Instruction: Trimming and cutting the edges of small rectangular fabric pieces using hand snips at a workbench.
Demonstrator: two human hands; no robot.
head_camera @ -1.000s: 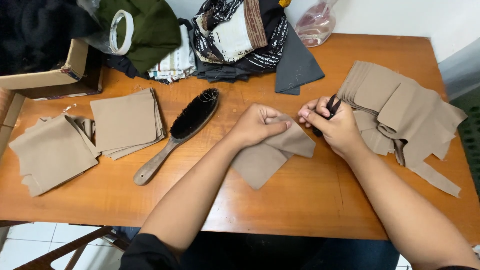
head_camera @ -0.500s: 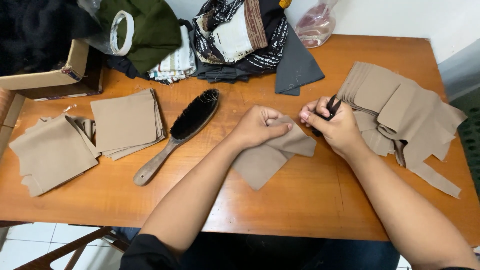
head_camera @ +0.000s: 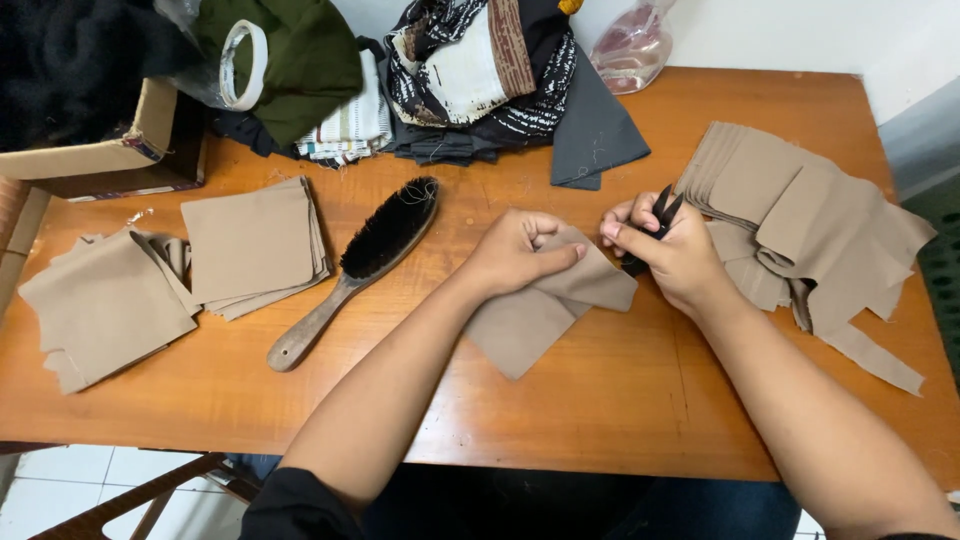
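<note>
Item 1: my left hand (head_camera: 520, 250), at the centre of the table (head_camera: 620, 400), fingers curled nearly shut, pinching the upper edge of a beige fabric piece (head_camera: 540, 310). The piece droops from that pinch toward 7 o'clock and lies flat on the wood.

Item 2: my right hand (head_camera: 665, 255), just beside the left at its 3 o'clock, closed around black thread snips (head_camera: 655, 215); the two blade tips poke out of the fist toward 12 o'clock, slightly parted. Forefinger and thumb meet the same fabric's edge (whether they truly grip it I cannot tell).

Item 3: wooden-handled brush (head_camera: 360, 265) with black bristles, at 9 o'clock from the hands, lying diagonally, apart from them.

Item 4: neat stack of beige squares (head_camera: 250, 240), further toward 9 o'clock; a looser beige pile (head_camera: 100, 305) beyond it at the table's edge.

Item 5: heap of beige offcuts (head_camera: 800, 220), at 3 o'clock, touching the right hand's far side.

Item 6: mixed folded cloths (head_camera: 480, 70) at 12 o'clock; cardboard box (head_camera: 110, 150) at 10 o'clock.
</note>
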